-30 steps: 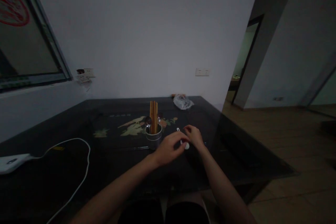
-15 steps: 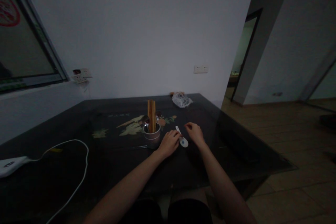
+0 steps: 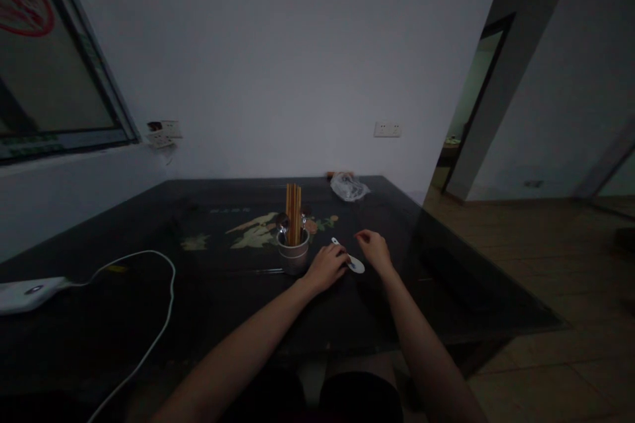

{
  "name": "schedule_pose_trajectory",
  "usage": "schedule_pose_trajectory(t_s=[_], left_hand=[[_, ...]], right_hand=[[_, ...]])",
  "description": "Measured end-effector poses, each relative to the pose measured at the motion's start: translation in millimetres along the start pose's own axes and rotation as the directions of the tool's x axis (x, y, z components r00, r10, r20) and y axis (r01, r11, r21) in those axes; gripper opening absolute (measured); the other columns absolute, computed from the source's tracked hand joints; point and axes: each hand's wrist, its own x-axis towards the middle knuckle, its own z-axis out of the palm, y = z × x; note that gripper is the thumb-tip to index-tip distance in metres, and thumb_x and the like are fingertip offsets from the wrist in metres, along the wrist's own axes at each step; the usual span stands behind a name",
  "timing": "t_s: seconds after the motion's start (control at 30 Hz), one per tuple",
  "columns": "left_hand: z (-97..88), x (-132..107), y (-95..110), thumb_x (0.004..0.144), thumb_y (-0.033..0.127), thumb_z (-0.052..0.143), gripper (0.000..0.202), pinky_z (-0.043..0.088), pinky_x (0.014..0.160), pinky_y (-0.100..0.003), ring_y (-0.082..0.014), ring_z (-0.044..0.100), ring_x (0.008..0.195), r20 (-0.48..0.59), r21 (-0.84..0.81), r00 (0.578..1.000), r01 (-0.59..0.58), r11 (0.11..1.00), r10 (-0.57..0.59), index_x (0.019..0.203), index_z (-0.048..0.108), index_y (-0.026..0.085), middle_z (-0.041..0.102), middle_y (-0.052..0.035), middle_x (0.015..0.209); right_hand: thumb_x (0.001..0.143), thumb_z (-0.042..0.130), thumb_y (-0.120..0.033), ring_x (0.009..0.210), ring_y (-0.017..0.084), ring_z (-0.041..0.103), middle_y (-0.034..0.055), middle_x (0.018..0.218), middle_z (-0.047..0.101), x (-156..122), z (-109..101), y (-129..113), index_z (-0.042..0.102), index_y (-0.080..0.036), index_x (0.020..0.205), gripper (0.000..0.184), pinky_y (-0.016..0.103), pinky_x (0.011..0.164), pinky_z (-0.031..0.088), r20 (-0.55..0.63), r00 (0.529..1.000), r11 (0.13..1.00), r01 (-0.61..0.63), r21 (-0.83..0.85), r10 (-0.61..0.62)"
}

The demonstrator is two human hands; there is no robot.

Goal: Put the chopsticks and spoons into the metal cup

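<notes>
A white ceramic spoon (image 3: 356,266) lies on the dark glass table (image 3: 223,304), just right of a metal cup (image 3: 294,256) that holds wooden chopsticks (image 3: 293,213) and metal spoons. My left hand (image 3: 325,268) rests on the table with its fingers curled over the middle of the white spoon's handle. My right hand (image 3: 376,251) is close to the right of the spoon, fingers loosely curled together with nothing visible in them.
A white charger block (image 3: 27,293) with a looping white cable (image 3: 159,304) lies at the table's left. A crumpled clear plastic bag (image 3: 350,188) sits at the far edge by the wall. Wooden floor and a doorway open to the right.
My hands, which overlapped above the spoon, have drawn apart. The left hand's fingers have settled on the spoon's handle and the spoon has shifted slightly right. The camera has moved a little.
</notes>
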Motion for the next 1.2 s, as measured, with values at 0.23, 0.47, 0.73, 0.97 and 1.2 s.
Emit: schedule_pose_trajectory(t_s=[0.23, 0.47, 0.73, 0.97, 1.2], left_hand=[[3.0, 1.7, 0.6, 0.082, 0.02, 0.061, 0.017, 0.036, 0.092, -0.034, -0.0186, 0.05, 0.106, -0.015, -0.011, 1.0, -0.026, 1.0, 0.026, 0.099, 0.059, 0.02, 0.059, -0.0047, 0.11], [3.4, 2.8, 0.0, 0.083, 0.018, 0.059, 0.017, 0.034, 0.094, -0.034, -0.0178, 0.052, 0.107, 0.001, -0.023, 0.999, -0.032, 0.999, 0.032, 0.099, 0.058, 0.02, 0.061, -0.0037, 0.109], [3.9, 2.9, -1.3, 0.085, 0.022, 0.057, 0.017, 0.041, 0.086, -0.03, -0.0177, 0.056, 0.103, 0.011, -0.071, 1.0, 0.023, 0.997, -0.022, 0.101, 0.057, 0.02, 0.063, -0.0026, 0.107], [3.5, 3.7, 1.1, 0.088, 0.027, 0.052, 0.012, 0.044, 0.078, -0.027, -0.0164, 0.06, 0.093, 0.043, -0.014, 0.998, 0.044, 0.999, -0.043, 0.096, 0.059, 0.021, 0.065, -0.002, 0.098], [-1.5, 2.7, 3.8, 0.09, 0.03, 0.049, 0.014, 0.045, 0.077, -0.027, -0.0175, 0.06, 0.091, 0.046, 0.028, 0.999, -0.003, 1.0, 0.002, 0.093, 0.059, 0.019, 0.065, -0.0033, 0.094]], right_hand=[[0.081, 0.052, -0.025, 0.085, 0.019, 0.066, 0.0058, 0.087, 0.072, 1.8, 0.1, 2.2, 0.069, -0.023, 0.087, 0.018, 0.026, 0.074, 0.046, -0.001, 1.0, 1.0, -0.002, 0.014, 0.002], [0.081, 0.052, -0.025, 0.082, 0.018, 0.066, 0.005, 0.085, 0.072, 3.6, 2.2, 6.6, 0.07, -0.023, 0.086, 0.018, 0.025, 0.071, 0.046, -0.025, 1.0, 0.999, 0.006, 0.038, -0.005], [0.08, 0.051, -0.026, 0.078, 0.018, 0.065, 0.0047, 0.082, 0.071, 5.7, 2.1, 10.9, 0.07, -0.023, 0.085, 0.02, 0.025, 0.067, 0.045, -0.033, 0.999, 1.0, 0.001, 0.024, 0.0], [0.08, 0.051, -0.026, 0.079, 0.017, 0.066, 0.0049, 0.082, 0.071, 8.0, 3.0, 15.5, 0.07, -0.023, 0.085, 0.02, 0.024, 0.067, 0.045, -0.034, 0.999, 0.999, -0.003, 0.037, 0.004], [0.079, 0.051, -0.027, 0.078, 0.017, 0.065, 0.0047, 0.082, 0.072, 9.0, 0.3, 15.6, 0.071, -0.023, 0.085, 0.021, 0.025, 0.069, 0.046, -0.058, 0.998, 0.999, -0.026, 0.032, 0.028]])
